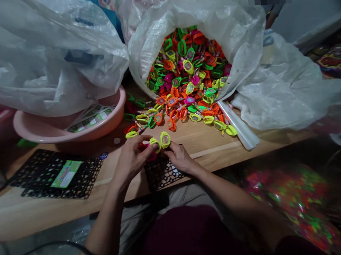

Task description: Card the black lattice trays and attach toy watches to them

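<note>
My left hand (133,154) is closed around a few toy watches, a yellow one (154,145) and a pink one (152,156) among them. Close beside it, my right hand (179,156) pinches another yellow toy watch (165,139) by its lower end, its face turned up. Both hands are above a black lattice mat (162,174) at the table's front edge. Just beyond them, a heap of orange, green, yellow and pink toy watches (189,100) spills from the mouth of a big white plastic bag (240,34).
On the left, a printed card (66,174) lies on black lattice mats (40,170). Behind stands a pink basin (43,133) with printed sheets (91,119). A clear plastic roll (240,129) lies right of the heap. Bagged colourful toys (302,200) are below the table at right.
</note>
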Demonstrator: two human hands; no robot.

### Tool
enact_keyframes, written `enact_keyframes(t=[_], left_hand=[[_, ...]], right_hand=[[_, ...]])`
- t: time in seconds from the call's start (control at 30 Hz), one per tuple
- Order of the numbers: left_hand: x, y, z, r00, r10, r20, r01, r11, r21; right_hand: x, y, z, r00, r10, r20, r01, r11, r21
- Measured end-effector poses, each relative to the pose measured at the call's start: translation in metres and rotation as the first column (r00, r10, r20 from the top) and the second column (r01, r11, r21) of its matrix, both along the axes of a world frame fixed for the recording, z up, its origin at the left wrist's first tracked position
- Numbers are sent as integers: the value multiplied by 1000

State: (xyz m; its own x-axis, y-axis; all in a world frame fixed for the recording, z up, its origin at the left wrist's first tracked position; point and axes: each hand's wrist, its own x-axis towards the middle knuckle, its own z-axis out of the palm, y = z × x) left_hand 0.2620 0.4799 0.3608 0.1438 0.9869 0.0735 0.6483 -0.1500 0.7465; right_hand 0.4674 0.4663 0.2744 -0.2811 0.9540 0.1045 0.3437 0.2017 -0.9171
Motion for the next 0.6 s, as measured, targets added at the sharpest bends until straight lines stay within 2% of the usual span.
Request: enact_keyframes(t=[0.1,0.2,0.33,0.47,0.6], left_hand=[[-3,1,-3,995,-39,97,43,998,-41],[-5,3,-1,987,-103,126,111,992,-61],[-5,4,12,978,-204,45,206,978,-42],[3,-1,25,970,-179,-167,182,983,3],[10,-8,31,978,-116,-172,97,989,-116]], right_hand=[[3,-6,-6,997,-9,77,1,994,106],[4,-9,-16,991,0,133,-28,977,212],[1,-7,-24,971,11,238,-96,933,347],[0,-4,-27,961,40,275,-149,910,388],[4,-5,-26,982,56,179,-126,903,410]])
